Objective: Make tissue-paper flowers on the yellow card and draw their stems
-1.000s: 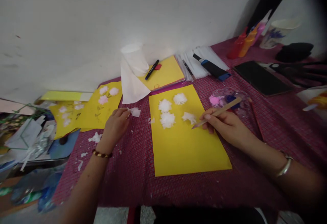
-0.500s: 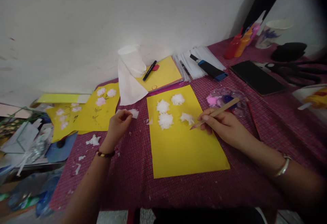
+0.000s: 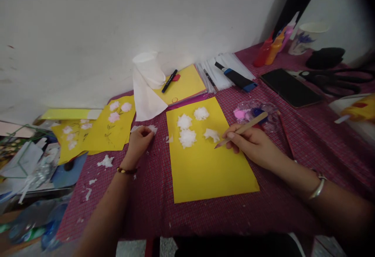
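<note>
Left hand (image 3: 139, 143) has curled in over the last second and now pinches a white tissue scrap (image 3: 152, 128) just left of the yellow sheet (image 3: 205, 163). Right hand (image 3: 252, 145) unchanged: gripping the wooden stick (image 3: 243, 129), tip beside the nearest tissue tuft (image 3: 211, 134).

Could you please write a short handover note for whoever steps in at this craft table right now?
Left hand: fingers pinched on a white tissue scrap, on the cloth just left of the yellow sheet.
Right hand: holds a wooden stick, tip down on the sheet beside the rightmost tuft.
Done: four white tissue tufts sit on the upper part of the sheet.
Left: they are plain white, whereas the tufts on the finished yellow sheet at the left look pink. The paint palette with pink and blue is just beyond the right hand. The lower part of the sheet is bare.
</note>
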